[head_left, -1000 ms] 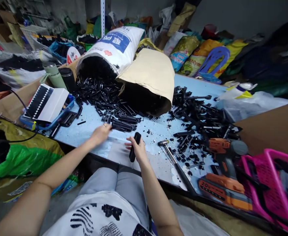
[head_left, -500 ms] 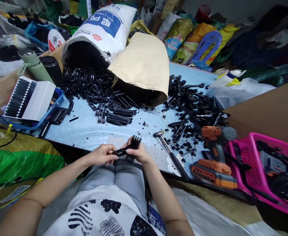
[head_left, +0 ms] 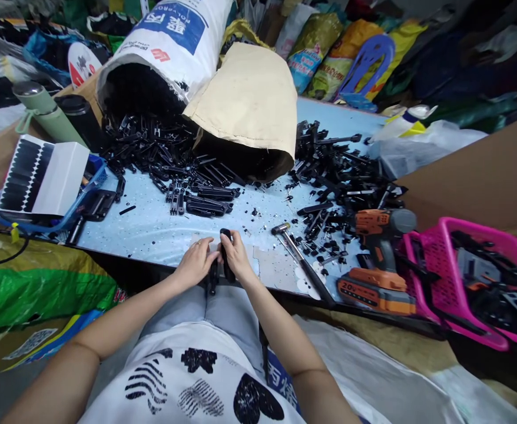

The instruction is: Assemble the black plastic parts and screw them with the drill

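My left hand point(head_left: 195, 262) and my right hand point(head_left: 237, 258) meet at the near edge of the light blue table point(head_left: 152, 227). Both are closed round black plastic parts point(head_left: 224, 262) held upright between them. The left fingers grip one narrow piece whose lower end point(head_left: 213, 284) sticks down past the table edge. My right hand wraps the taller piece. A row of similar black parts point(head_left: 208, 206) lies just beyond my hands.
Two open sacks point(head_left: 241, 112) spill heaps of black parts point(head_left: 152, 150) across the table. A hammer point(head_left: 300, 259) and an orange drill point(head_left: 380, 259) lie to the right, beside a pink basket point(head_left: 466, 282). At the left stand a blue tray point(head_left: 70, 209) and flasks point(head_left: 46, 109).
My left hand reached to the row of parts, took one and came back. Both hands now press two parts together at the table edge, the pieces turned upright.
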Demonstrator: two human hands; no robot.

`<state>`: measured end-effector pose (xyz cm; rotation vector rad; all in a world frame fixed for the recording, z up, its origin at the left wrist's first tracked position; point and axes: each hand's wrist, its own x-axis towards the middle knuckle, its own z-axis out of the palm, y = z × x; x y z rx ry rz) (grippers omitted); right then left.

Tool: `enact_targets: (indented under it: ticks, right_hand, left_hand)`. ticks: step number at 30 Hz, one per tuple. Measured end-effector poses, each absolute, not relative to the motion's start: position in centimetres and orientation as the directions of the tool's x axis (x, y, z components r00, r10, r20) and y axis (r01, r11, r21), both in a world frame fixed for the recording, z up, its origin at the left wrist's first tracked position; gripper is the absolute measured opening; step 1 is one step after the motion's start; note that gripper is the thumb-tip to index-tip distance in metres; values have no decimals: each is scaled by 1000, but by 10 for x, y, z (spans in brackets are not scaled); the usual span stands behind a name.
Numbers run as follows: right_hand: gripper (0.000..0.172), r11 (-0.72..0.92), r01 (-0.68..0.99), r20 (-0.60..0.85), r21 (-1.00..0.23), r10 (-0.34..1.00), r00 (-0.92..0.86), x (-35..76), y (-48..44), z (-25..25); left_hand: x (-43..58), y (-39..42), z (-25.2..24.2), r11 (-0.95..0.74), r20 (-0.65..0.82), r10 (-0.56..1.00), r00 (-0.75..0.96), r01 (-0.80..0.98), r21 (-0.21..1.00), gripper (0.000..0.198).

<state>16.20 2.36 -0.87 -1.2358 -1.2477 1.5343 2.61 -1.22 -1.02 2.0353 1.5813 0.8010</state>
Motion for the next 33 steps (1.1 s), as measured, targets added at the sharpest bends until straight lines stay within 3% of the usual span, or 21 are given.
enact_targets:
  ticks: [4, 7, 9, 12, 16, 19, 22, 24, 28, 33]
  right_hand:
    - [45, -242, 11, -242, -970, 970, -33, 168, 35, -25]
    - [45, -235, 11, -234, -972, 970, 60, 187, 37, -26]
    - [45, -222, 14, -220, -975, 970, 102, 200, 36, -23]
    - [46, -220, -6, -219, -976, 969, 113, 214, 30, -17]
    - [44, -206, 0, -206, -979, 977, 55, 219, 22, -16]
    - [45, -213, 17, -213, -977, 977, 20, 222, 17, -17]
    - [44, -256, 10, -256, -967, 967, -15, 225, 15, -13]
    - [43, -306, -7, -305, -952, 951, -54, 225, 14, -9]
    - [43, -384, -19, -378, -923, 917, -128, 222, 12, -1]
    - [46, -395, 7, -390, -918, 904, -177, 223, 8, 0]
  left_hand:
    - [40, -15, -30, -221, 224, 966, 130, 865, 450, 26]
    - [47, -31, -32, -169, 202, 974, 99, 914, 370, 34]
    - [50, -45, -35, -262, 195, 959, 208, 913, 312, 38]
    - [47, -64, -50, -575, 254, 815, 521, 783, 236, 27]
    - [28, -82, -73, -785, 270, 618, 738, 558, 270, 21]
    - [12, -88, -73, -808, 111, 533, 839, 467, 359, 32]
    - [3, -87, -61, -775, -44, 513, 857, 485, 406, 51]
    - [0, -84, -53, -753, -96, 514, 852, 503, 424, 52]
    - [1, -75, -47, -756, -145, 449, 882, 461, 464, 34]
    - [12, -80, -48, -791, -114, 500, 858, 507, 344, 6]
